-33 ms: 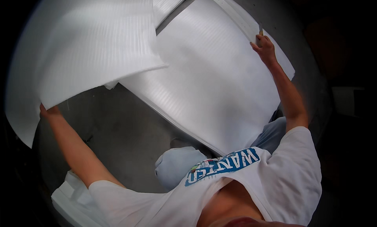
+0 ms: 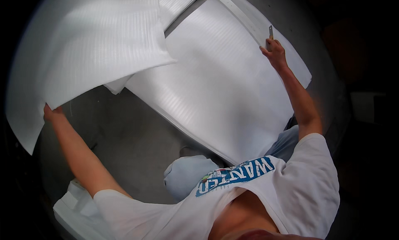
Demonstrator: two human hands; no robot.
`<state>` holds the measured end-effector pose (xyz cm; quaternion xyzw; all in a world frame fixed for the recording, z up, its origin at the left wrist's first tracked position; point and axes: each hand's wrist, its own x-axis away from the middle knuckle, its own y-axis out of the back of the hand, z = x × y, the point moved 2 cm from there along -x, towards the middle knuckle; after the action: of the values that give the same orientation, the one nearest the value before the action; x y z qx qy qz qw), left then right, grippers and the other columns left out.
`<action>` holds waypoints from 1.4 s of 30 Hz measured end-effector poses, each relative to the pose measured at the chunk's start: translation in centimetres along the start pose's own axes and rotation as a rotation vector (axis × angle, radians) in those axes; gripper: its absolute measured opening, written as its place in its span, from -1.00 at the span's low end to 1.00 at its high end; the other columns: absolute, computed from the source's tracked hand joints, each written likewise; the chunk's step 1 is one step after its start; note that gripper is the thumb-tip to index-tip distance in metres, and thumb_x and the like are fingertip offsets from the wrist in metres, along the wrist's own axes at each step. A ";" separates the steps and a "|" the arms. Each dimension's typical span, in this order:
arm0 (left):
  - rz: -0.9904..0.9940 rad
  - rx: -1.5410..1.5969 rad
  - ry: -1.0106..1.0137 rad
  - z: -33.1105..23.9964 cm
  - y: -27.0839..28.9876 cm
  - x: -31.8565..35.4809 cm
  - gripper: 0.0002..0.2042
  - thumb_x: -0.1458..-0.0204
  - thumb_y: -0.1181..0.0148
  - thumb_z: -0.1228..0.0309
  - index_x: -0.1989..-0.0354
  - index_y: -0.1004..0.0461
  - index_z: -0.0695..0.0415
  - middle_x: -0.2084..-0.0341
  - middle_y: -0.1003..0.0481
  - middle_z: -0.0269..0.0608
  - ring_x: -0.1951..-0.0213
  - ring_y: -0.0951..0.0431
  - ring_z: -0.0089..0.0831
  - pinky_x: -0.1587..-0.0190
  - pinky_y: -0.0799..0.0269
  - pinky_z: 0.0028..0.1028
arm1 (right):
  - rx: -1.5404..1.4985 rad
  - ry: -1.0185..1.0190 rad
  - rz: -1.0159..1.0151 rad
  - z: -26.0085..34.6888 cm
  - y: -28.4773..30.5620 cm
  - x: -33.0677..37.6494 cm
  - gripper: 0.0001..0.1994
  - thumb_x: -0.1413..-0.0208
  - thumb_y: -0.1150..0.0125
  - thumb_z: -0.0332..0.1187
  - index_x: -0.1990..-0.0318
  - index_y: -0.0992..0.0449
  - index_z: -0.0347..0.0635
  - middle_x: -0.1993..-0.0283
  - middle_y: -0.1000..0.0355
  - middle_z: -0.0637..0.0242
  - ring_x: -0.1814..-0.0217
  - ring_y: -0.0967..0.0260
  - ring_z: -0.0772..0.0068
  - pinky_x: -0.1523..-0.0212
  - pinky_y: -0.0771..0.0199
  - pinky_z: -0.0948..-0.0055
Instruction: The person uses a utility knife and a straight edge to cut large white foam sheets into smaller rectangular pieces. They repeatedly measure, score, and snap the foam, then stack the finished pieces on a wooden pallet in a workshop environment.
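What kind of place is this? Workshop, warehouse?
Probably a workshop or packing area, though that is a guess. Large white ribbed foam sheets lie on a bare grey concrete floor. The left hand lifts one white foam sheet, and the right hand holds a small cutting blade.

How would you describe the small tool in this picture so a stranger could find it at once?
Start at the big white foam sheet lying on the grey floor and go to its far right edge. There the right hand grips a blade, the only thin, metallic thing among broad white sheets.
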<state>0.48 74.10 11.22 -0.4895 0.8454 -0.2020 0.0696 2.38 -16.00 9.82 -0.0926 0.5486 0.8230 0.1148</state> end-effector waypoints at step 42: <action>1.416 -1.592 -0.189 20.3 -3.7 45.6 -0.67 -0.02 -0.22 0.36 0.05 -0.37 0.16 0.00 -0.35 -0.02 0.08 -0.41 -0.12 0.10 -0.40 -0.18 | 0.568 0.082 0.264 -13.2 0.0 -5.8 -0.75 -0.08 -0.18 -0.37 0.06 -0.49 -0.08 0.09 -0.45 0.32 0.06 -0.40 0.22 0.12 -0.51 0.27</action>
<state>-13.47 27.92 -2.10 0.1943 0.8171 0.5329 -0.1034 8.27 -28.76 6.42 -0.0181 0.7679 0.6403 0.0060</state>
